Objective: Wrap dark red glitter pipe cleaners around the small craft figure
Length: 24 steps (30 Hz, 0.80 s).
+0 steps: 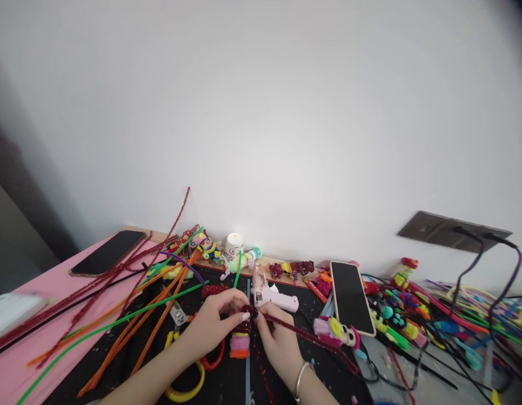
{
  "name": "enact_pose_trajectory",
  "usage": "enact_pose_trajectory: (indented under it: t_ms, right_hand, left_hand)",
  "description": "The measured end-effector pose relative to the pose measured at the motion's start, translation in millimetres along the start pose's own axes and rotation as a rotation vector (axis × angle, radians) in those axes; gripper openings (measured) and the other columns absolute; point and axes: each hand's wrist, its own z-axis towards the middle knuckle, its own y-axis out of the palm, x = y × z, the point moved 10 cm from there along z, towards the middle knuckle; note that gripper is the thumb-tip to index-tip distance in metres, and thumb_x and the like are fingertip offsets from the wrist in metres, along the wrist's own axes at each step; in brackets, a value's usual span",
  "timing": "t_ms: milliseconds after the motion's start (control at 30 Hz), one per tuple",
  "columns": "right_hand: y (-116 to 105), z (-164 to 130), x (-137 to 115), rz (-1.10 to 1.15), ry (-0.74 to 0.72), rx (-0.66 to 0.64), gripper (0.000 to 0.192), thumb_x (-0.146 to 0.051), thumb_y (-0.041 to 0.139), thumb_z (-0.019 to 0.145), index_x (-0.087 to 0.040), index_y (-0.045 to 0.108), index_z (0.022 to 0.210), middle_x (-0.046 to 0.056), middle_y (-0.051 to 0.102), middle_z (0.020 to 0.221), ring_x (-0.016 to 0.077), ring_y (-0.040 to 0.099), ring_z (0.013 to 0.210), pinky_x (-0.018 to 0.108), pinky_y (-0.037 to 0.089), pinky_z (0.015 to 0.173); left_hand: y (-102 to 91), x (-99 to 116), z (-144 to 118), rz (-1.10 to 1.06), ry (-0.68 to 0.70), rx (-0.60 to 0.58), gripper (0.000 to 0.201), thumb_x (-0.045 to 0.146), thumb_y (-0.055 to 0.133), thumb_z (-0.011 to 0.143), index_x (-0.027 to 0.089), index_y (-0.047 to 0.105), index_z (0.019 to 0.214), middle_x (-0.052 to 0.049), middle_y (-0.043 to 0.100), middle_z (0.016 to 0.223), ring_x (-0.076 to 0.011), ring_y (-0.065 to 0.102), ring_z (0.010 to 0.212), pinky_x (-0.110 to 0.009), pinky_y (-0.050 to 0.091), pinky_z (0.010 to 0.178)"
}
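Over the black work surface, my left hand (219, 320) and my right hand (281, 336) meet with fingertips pinched. Between them is a dark red tinsel pipe cleaner (303, 333), its strands trailing down and off to the right. Something small and dark sits at the fingertips, too small to make out. Just below my left fingers is a fuzzy purple, pink and orange piece (239, 345); whether it touches them I cannot tell. Beyond my right hand lies a pale pink glue gun (282, 298). Scissors with yellow handles (185, 392) lie under my left forearm.
Loose orange pipe cleaners (130, 326) and a long green pipe cleaner (96, 332) spread leftward. One phone (109, 253) lies on the pink surface; another phone (352, 298) is at right. A white cup (234, 246) stands by the wall. Cords hang from a socket (450, 229).
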Motion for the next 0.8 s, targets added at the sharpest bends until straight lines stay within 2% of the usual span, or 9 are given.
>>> enact_pose_trajectory:
  t_ms: [400,800]
  right_hand:
    - [0.6,0.3,-0.2,0.019,0.004,-0.011,0.031,-0.023,0.046,0.098,-0.022,0.052,0.068,-0.001,0.058,0.061,0.0158,0.055,0.056,0.025,0.043,0.055]
    - [-8.6,0.6,-0.5,0.066,0.025,0.045,0.023,-0.026,0.049,0.096,-0.02,0.064,0.079,0.003,0.067,0.07,0.0192,0.063,0.063,0.027,0.049,0.06]
  left_hand:
    - [0.4,-3.1,0.6,-0.026,-0.014,-0.005,0.01,0.024,0.066,0.078,0.019,0.066,0.087,0.0,0.069,0.077,-0.0184,0.065,0.076,-0.03,0.051,0.075]
    - [-7.0,-19.9,6.1,-0.19,-0.055,0.055,0.02,0.029,0.075,0.074,0.018,0.065,0.087,0.0,0.068,0.076,-0.0177,0.063,0.074,-0.03,0.05,0.073]
